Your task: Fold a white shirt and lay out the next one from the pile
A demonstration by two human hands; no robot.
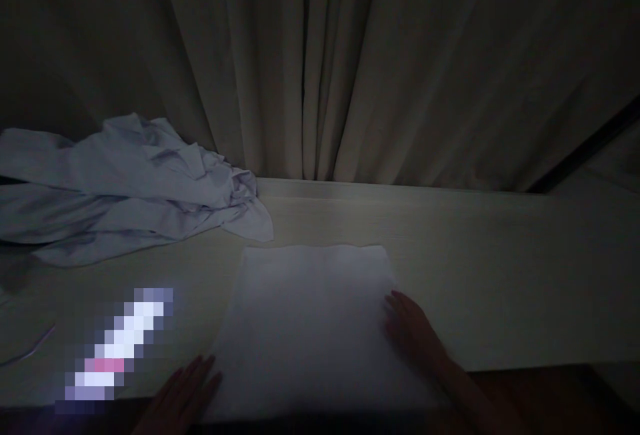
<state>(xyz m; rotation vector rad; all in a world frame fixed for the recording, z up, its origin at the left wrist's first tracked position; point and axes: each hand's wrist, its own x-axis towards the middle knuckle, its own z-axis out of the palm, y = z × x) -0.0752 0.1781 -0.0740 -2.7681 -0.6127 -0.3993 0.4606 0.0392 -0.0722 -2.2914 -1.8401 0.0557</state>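
Dim light; edges hard to read near the front. A white sheet lies spread in front of you on the pale worktop, reaching the near side; paper or cloth, cannot tell. Far edge slightly wavy.

Your left hand: at the sheet's lower left edge, fingers extended and a little apart, grip loose, closed on nothing visible.

Your right hand: fingertips at the sheet's right edge, higher up than the left. Grip also unclosed, fingers stretched out; thumb too dark to make out.

Left of the sheet, a long bright object, detail lost in coarse blocks. Beyond it, a rumpled pale cloth in a heap. Thin cord at far left. Folded curtain behind the worktop.
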